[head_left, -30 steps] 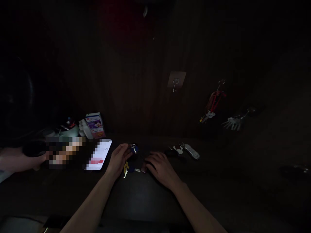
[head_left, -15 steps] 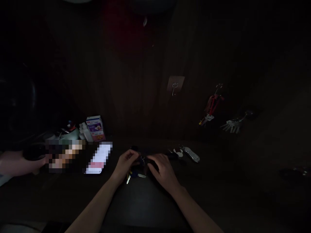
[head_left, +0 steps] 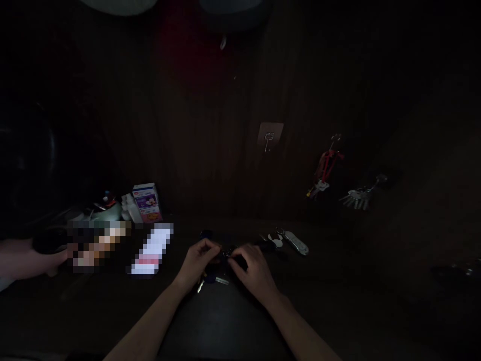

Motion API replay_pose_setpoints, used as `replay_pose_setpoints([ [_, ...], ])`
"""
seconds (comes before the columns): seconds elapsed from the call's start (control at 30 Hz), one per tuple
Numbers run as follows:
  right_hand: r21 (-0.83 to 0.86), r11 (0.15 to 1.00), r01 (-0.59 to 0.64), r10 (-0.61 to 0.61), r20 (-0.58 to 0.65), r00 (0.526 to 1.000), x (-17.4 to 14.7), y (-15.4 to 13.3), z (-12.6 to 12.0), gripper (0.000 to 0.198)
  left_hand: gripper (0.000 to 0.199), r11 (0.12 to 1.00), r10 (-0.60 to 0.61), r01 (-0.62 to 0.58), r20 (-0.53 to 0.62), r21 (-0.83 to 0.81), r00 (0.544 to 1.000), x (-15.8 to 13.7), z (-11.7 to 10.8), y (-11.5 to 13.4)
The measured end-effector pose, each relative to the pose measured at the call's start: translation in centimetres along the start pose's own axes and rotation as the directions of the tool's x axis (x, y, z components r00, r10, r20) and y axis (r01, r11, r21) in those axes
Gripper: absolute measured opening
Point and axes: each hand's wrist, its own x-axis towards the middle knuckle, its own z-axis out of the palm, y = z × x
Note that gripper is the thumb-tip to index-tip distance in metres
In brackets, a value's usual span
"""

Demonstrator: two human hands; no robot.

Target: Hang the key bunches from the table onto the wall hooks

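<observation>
In the dim head view, my left hand [head_left: 197, 260] and my right hand [head_left: 252, 266] meet above the dark tabletop, fingertips pinched. Between them sits a small, shiny key ring [head_left: 227, 253], mostly hidden by fingers and shadow. Just below my left hand lie keys [head_left: 211, 279] with dark blue heads and silver blades, one blade pointing down-left and one to the right. A dark blue item [head_left: 206, 234] shows behind my left fingers. Beyond my right hand are pale-headed keys [head_left: 276, 240] and a silver, oblong key fob [head_left: 296, 242] with a ring at its end.
To the left are a blurred bright panel [head_left: 153, 249], a small carton [head_left: 147, 202], white bottles [head_left: 131, 208] and a pink object [head_left: 28, 258]. On the wall, a bare hook [head_left: 268, 138], keys on a red strap [head_left: 326, 168] and another key bunch [head_left: 358, 197] hang.
Both hands have shifted slightly right and down in the view, still pinching at the key ring. The dark blue item behind my left hand shows more. The whole scene sits a little lower.
</observation>
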Motion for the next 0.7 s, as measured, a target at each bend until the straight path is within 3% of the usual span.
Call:
replay_pose_setpoints([
  [0.17, 0.134, 0.987, -0.094, 0.104, -0.073, 0.992, 0.4, 0.4, -0.3, 0.008, 0.026, 0.998, 0.027, -0.028, 0.026, 0.049, 0.999, 0.3, -0.1, -0.4],
  [0.37, 0.451, 0.856, -0.254, 0.291, -0.013, 0.957, 0.7, 0.7, -0.8, 0.016, 0.016, 0.98, 0.091, -0.104, 0.082, 0.172, 0.992, 0.2, 0.3, -0.6],
  [0.53, 0.41, 0.893, -0.184, 0.205, -0.007, 0.979, 1.8, -0.7, -1.3, 0.017, 0.025, 0.961, 0.15, -0.182, 0.16, 0.21, 0.976, -0.1, 0.4, -0.5],
  [0.63, 0.394, 0.909, -0.134, 0.135, 0.026, 0.991, 2.5, -1.7, -0.9, 0.019, 0.014, 0.915, 0.221, -0.248, 0.117, 0.318, 0.968, 0.0, 0.1, -0.5],
  [0.7, 0.417, 0.898, -0.137, 0.149, 0.006, 0.989, 2.8, -2.1, -0.2, 0.018, 0.01, 0.896, 0.24, -0.254, 0.082, 0.366, 0.967, 0.0, -0.1, -0.5],
])
